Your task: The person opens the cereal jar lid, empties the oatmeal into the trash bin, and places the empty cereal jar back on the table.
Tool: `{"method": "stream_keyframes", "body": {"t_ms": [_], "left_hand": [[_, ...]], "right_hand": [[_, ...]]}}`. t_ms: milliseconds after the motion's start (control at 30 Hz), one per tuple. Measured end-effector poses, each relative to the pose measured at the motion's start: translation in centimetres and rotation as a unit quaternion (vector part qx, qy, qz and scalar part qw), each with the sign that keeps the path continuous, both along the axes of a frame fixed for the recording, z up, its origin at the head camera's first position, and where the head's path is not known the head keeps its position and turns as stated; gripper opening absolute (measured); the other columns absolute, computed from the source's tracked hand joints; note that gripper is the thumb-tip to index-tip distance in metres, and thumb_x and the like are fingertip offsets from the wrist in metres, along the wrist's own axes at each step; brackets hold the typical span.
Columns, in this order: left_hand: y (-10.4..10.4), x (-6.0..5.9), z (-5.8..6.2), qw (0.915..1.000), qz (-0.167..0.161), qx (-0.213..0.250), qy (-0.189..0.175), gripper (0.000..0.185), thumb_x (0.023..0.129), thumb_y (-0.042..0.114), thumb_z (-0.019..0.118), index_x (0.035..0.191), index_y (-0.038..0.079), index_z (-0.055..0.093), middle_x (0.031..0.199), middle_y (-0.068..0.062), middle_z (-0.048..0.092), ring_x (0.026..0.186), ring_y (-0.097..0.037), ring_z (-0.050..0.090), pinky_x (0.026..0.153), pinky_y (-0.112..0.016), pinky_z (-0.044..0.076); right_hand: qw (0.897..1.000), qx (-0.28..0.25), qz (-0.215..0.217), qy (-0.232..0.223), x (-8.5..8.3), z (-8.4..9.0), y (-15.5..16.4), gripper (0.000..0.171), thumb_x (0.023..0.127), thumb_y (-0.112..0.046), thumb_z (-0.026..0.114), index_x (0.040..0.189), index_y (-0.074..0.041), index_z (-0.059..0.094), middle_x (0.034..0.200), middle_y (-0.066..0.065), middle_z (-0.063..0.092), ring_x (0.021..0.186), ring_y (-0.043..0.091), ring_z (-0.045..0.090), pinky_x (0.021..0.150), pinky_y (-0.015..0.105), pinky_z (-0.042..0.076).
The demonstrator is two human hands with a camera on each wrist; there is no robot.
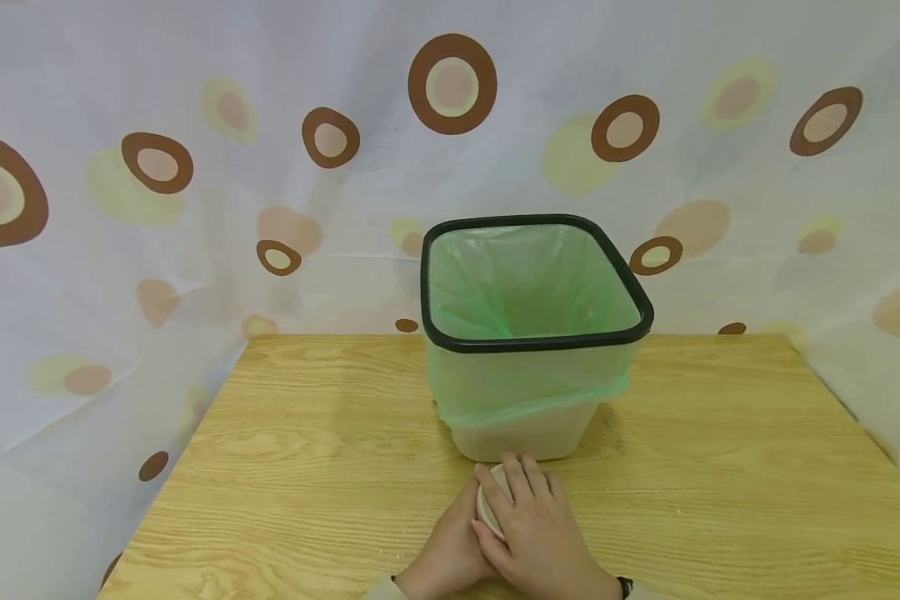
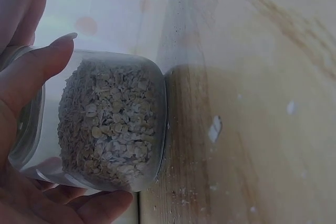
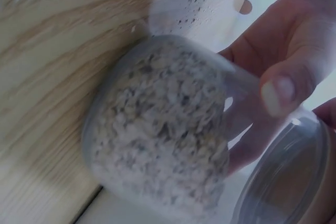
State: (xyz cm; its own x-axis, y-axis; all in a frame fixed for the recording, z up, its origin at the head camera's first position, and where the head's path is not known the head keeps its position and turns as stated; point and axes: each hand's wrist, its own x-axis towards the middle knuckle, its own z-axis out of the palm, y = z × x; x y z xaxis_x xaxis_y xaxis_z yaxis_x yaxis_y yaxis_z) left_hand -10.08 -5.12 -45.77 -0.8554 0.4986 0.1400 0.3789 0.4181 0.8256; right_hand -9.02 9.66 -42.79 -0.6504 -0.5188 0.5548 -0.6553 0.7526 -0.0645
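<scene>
Jar (image 2: 50, 135): 1 pc; clr, rounded sides; upright, base on wood-grain tabletop (image 1: 300, 467), near edge side; just in front of bin (image 1: 525, 437)
Flakes (image 2: 113, 124): inside jar; pale, dry, oat-like; fill lower part, clr gap above
Round top (image 1: 487, 512): pale, at jar's upper end; partly hidden under fingers; can't tell if loose or seated
L grip (image 1: 450, 546): bare hand, holding jar by its side; thumb on one face, fingers round opp. face
R grip (image 1: 536, 533): bare hand, clasped over round top; fingers reach across to far edge, thumb at near edge
Bin details: 1 pc; whitish, tapering to base; stands upright on tabletop, behind jar & both grips
Rim (image 1: 536, 343): black, squarish w/ rounded corners; holds liner at bin mouth
Liner (image 1: 532, 387): green, translucent; lines inside, folded down over outer wall, lower hem slanting
Specks (image 2: 215, 128): white bits, sev. sizes; scattered on tabletop near jar
Backdrop (image 1: 375, 192): pale sheet behind & at both sides of tabletop; brown rings, yellow & peach blobs
Wrist band (image 1: 626, 587): dark; on R wrist, next to light sleeve (image 1: 645, 593)
</scene>
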Motion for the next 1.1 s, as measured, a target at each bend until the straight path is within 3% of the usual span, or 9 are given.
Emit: {"method": "stream_keyframes", "body": {"t_ms": [300,467,600,700,800,967,1100], "left_hand": [[0.0,0.0,-0.1,0.9994,0.014,0.022,-0.025,0.09,0.075,0.024,0.085,0.143,0.003,0.03,0.143,-0.012,0.043,0.125,-0.022,0.049,0.099,-0.033,0.044],[0.0,0.1,0.0,0.9987,0.013,0.033,-0.036,0.09,0.077,0.024,0.084,0.145,0.004,0.029,0.144,-0.011,0.041,0.126,-0.021,0.048,0.1,-0.033,0.044],[0.1,0.3,0.4,0.9992,-0.003,-0.036,0.015,0.091,0.08,0.025,0.082,0.147,-0.001,0.027,0.148,-0.017,0.035,0.131,-0.028,0.044,0.103,-0.037,0.041],[0.1,0.3,0.6,0.9946,-0.011,-0.083,0.061,0.089,0.081,0.025,0.081,0.146,-0.005,0.028,0.148,-0.022,0.033,0.132,-0.031,0.042,0.104,-0.04,0.04],[0.1,0.3,0.6,0.9937,-0.012,-0.087,0.07,0.086,0.082,0.025,0.08,0.145,-0.006,0.03,0.147,-0.022,0.034,0.131,-0.031,0.043,0.104,-0.039,0.04],[0.1,0.2,0.4,0.9971,-0.005,-0.057,0.051,0.088,0.081,0.024,0.081,0.144,-0.007,0.028,0.144,-0.02,0.038,0.126,-0.028,0.048,0.101,-0.036,0.043],[0.2,0.0,0.2,0.9957,-0.006,-0.064,0.066,0.082,0.081,0.024,0.081,0.141,-0.004,0.033,0.138,-0.016,0.043,0.121,-0.023,0.051,0.097,-0.033,0.046]], "right_hand": [[0.998,0.007,0.053,0.032,-0.7,-0.2,0.8,0.056,0.104,-0.046,0.029,0.122,-0.007,0.064,0.117,0.021,0.06,0.101,0.038,0.059,0.076,0.051,0.049],[0.999,0.016,0.036,-0.025,-0.3,0.4,0.9,0.046,0.099,-0.043,0.05,0.128,-0.01,0.061,0.127,0.022,0.056,0.111,0.041,0.056,0.08,0.061,0.047],[0.994,0.017,-0.019,-0.104,0.5,1.2,0.2,0.049,0.093,-0.042,0.061,0.132,-0.012,0.061,0.139,0.021,0.049,0.123,0.048,0.047,0.083,0.075,0.037],[0.991,0.024,-0.053,-0.118,0.9,1.3,-0.3,0.047,0.095,-0.042,0.058,0.132,-0.012,0.061,0.141,0.024,0.046,0.123,0.053,0.043,0.083,0.077,0.036],[0.994,0.028,-0.062,-0.083,1.0,0.8,-0.6,0.048,0.101,-0.045,0.044,0.13,-0.011,0.062,0.138,0.027,0.047,0.118,0.053,0.048,0.08,0.073,0.042],[0.999,0.009,-0.045,0.01,0.6,-0.1,-0.6,0.065,0.104,-0.048,0.018,0.121,-0.009,0.067,0.126,0.026,0.055,0.103,0.049,0.056,0.07,0.062,0.048],[0.998,-0.005,-0.022,0.052,0.2,-0.5,-0.3,0.063,0.105,-0.047,0.018,0.117,-0.011,0.069,0.119,0.024,0.058,0.098,0.046,0.059,0.065,0.057,0.048]]}}
